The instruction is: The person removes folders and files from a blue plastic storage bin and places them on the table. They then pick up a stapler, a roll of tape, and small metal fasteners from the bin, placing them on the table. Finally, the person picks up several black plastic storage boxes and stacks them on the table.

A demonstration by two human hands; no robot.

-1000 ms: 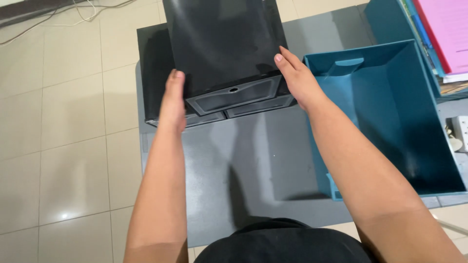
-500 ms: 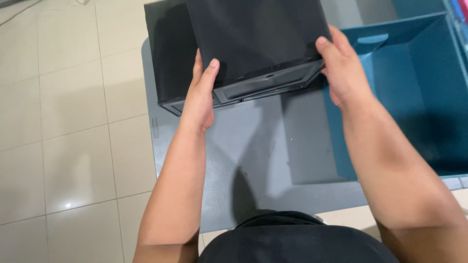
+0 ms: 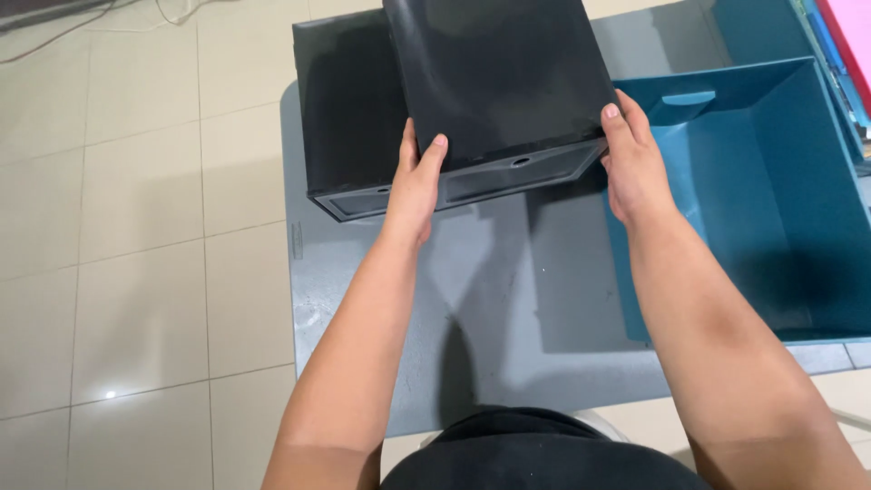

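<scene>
A glossy black box (image 3: 499,77) is held between both hands above a grey table (image 3: 508,299). My left hand (image 3: 415,186) grips its near left corner with the thumb on top. Along the near right edge my right hand (image 3: 632,168) clasps the same box. The box's near end shows a recessed face with a small round hole (image 3: 520,163). It overlaps a second black box (image 3: 349,109) that lies flat on the table to the left and behind it.
An open teal bin (image 3: 771,191) with a handle slot lies on the table to the right. Coloured folders (image 3: 839,54) stand at the top right. Beige floor tiles (image 3: 136,227) and a cable lie to the left of the table.
Both hands closed on the upper black box and tilted and shifted it slightly right; its near end now sits lower and flatter than a second ago.
</scene>
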